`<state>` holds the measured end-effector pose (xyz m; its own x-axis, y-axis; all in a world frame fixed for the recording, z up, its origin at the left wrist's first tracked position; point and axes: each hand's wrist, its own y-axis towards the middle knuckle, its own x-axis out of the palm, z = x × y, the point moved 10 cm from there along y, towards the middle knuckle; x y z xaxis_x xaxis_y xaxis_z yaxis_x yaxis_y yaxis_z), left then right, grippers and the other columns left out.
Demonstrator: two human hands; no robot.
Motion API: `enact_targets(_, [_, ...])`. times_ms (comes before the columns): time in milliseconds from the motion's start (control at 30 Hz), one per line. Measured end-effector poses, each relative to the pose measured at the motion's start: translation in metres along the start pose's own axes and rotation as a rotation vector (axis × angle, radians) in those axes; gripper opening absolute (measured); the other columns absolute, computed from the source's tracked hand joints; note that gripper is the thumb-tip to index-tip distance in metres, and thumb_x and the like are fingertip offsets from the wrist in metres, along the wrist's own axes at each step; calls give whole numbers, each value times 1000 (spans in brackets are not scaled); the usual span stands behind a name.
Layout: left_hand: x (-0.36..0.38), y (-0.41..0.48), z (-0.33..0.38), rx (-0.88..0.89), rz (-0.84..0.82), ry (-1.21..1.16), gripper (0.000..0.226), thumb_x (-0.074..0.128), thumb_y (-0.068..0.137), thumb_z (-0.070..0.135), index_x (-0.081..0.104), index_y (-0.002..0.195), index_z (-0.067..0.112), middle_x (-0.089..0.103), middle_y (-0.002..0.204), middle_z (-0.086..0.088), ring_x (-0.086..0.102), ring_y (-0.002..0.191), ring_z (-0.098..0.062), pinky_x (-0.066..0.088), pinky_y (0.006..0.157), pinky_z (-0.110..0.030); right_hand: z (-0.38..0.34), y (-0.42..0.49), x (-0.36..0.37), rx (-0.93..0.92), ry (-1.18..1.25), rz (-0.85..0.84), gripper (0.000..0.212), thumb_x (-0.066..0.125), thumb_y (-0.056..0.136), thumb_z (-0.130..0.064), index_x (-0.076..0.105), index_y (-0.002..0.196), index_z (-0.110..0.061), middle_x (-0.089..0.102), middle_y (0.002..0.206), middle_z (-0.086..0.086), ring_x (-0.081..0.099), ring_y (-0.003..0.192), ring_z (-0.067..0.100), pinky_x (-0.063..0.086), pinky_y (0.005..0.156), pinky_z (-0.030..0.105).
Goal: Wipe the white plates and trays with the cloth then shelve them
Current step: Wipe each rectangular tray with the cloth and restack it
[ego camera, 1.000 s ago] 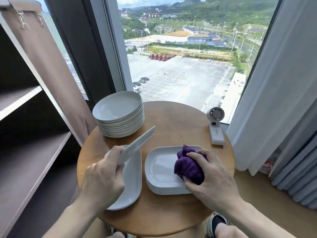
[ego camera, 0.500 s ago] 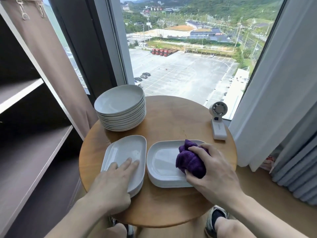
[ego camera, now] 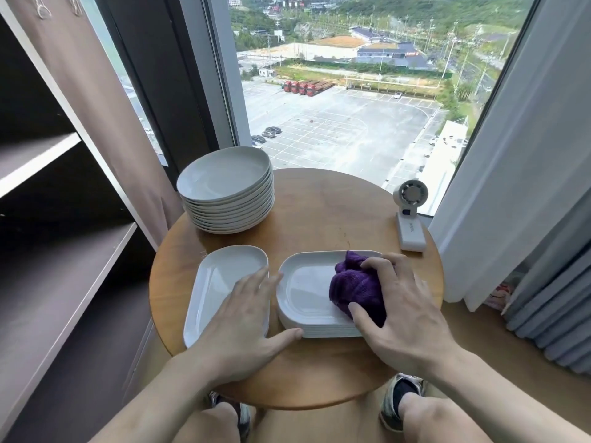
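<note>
- The right hand [ego camera: 399, 308] grips the cloth [ego camera: 355, 289], bunched on the right half of the stack [ego camera: 303, 292] of trays.
- The stack's long axis runs left to right, so the bare part lies left of the cloth.
- The left hand [ego camera: 243, 318] is open and flat over the single tray [ego camera: 220, 282], with its thumb at the stack's near left corner. I judge it the nearer hand to steady the stack.
- The shelf [ego camera: 64, 282] is on the left.

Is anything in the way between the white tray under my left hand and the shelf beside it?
Nothing visible. The white rectangular tray lies at the round wooden table's left edge, with open space between it and the dark shelf boards. The brown curtain hangs farther back.
</note>
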<state>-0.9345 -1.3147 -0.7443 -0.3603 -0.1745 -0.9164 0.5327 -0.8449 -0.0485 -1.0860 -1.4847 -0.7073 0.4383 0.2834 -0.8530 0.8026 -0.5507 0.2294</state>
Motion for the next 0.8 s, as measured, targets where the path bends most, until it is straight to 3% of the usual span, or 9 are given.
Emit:
enact_targets(133, [14,2,12,57,3,-33,95,36,81,85,5,159,41,-13,167,20,-11,152,0,-3,123,-23,-5,2,1,-30,-41,-78,57,45,79,-57,53,131,-35,45,130,-12,51,107,19,35,94,35])
enact_targets(267, [11,5,13,55,62,-9,85,41,89,76,15,159,35,-4,169,16,-1,153,-3,2,123,-23,-9,1,5,-22,-238,-149,59,37,84,-59,50,139,-42,47,143,-16,49,126,23,34,106,43])
enact_targets(400, [5,7,15,57,97,-31,82,49,91,71,22,157,33,6,169,15,12,153,-6,10,121,-22,-13,-4,13,-12,-360,-164,63,31,85,-63,44,142,-38,43,149,-6,51,120,31,43,95,47])
enact_targets(567, [5,10,12,48,97,-69,86,58,86,70,27,155,31,16,165,17,40,139,-13,30,114,-27,-9,-5,17,-62,-276,-173,63,36,84,-61,40,142,-38,38,149,-6,46,120,29,42,96,45])
enact_targets(800, [1,9,11,65,125,-150,93,77,77,60,28,152,32,32,157,16,46,135,-15,40,109,-33,-21,-6,17,-114,-159,-206,64,44,80,-55,46,142,-39,40,148,-16,44,127,22,39,102,39])
